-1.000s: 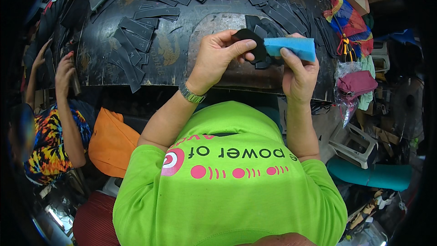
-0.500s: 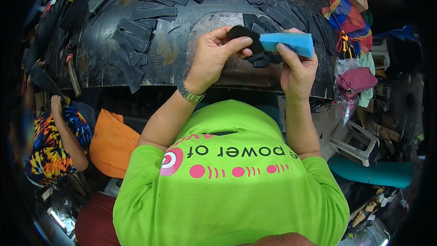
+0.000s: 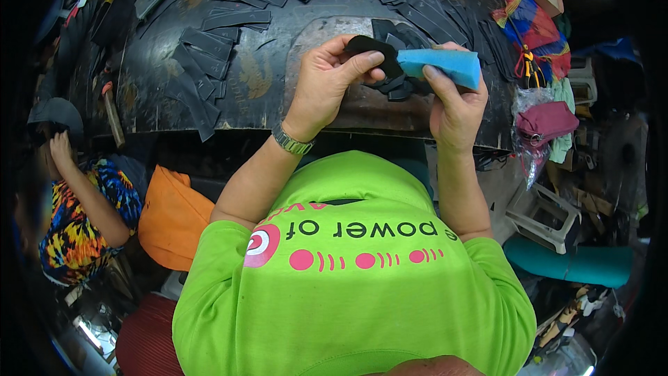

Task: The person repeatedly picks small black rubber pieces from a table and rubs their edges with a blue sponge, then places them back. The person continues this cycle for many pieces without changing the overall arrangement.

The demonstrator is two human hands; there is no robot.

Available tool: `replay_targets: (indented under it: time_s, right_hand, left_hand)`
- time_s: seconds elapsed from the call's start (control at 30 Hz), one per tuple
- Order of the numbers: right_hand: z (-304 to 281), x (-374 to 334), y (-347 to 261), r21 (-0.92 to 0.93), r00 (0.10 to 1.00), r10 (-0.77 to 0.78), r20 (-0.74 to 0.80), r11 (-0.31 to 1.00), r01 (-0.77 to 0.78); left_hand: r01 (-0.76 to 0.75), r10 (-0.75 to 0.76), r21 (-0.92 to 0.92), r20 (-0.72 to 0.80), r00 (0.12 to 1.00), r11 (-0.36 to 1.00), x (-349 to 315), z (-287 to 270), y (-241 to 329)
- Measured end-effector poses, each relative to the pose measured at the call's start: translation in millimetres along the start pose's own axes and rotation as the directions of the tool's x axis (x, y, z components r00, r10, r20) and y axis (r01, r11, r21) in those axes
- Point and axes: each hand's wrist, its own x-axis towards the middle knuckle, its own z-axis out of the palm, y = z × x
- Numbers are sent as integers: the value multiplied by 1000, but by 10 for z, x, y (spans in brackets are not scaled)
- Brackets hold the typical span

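Between the thumb and fingers of my left hand [image 3: 332,73] is a black flat piece [image 3: 390,63], perhaps leather or rubber. My right hand [image 3: 456,94] grips a blue foam block [image 3: 445,64], thumb on the near side. The block's left end meets the black piece; whether the two are joined I cannot tell. Both are held up over a worn board [image 3: 320,35] on the dark table. Below them lies a small heap of black pieces [image 3: 400,90], partly hidden by my hands.
Rows of black strips [image 3: 209,49] cover the table's [image 3: 153,111] far and left parts. A hammer [image 3: 111,108] leans at its left edge. Another person in a patterned shirt [image 3: 90,216] sits at left, holding a dark curved piece [image 3: 59,111]. A maroon pouch [image 3: 546,125] hangs at right.
My hands and the pieces in them have barely shifted. At left, the other person's hands have moved, and the dark piece there has turned.
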Motion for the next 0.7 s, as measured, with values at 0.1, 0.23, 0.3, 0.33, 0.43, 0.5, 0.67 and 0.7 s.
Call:
replay_targets:
  time_s: [0.1,0.23,0.3,0.33,0.43,0.5,0.67,0.7]
  right_hand:
    - [-14,-32,3,21,999,37,-22,999,-36]
    - [-12,-74,9,74,998,48,-40,996,-44]
    - [-3,-82,13,80,998,48,-47,996,-44]
    - [4,-84,18,74,998,43,-45,996,-39]
    - [30,-95,42,69,998,34,-59,997,-30]
    - [45,-119,60,68,996,34,-79,997,-28]
    - [47,-136,102,75,997,31,-65,997,-26]
    - [44,-140,104,83,997,34,-63,996,-29]
  left_hand:
    - [1,-3,-92,-24,1000,996,5,-8,-11]
    - [33,-37,-226,-15,999,974,30,-10,-19]
    - [52,-56,-259,-11,998,965,25,10,-30]
    - [70,-76,-285,-11,997,956,21,18,-32]
    - [97,-105,-357,-3,994,929,16,38,-37]
    - [110,-127,-398,-16,992,911,9,54,-46]
    - [141,-166,-492,-6,986,859,6,77,-64]
    - [127,-148,-501,-3,989,856,6,80,-67]
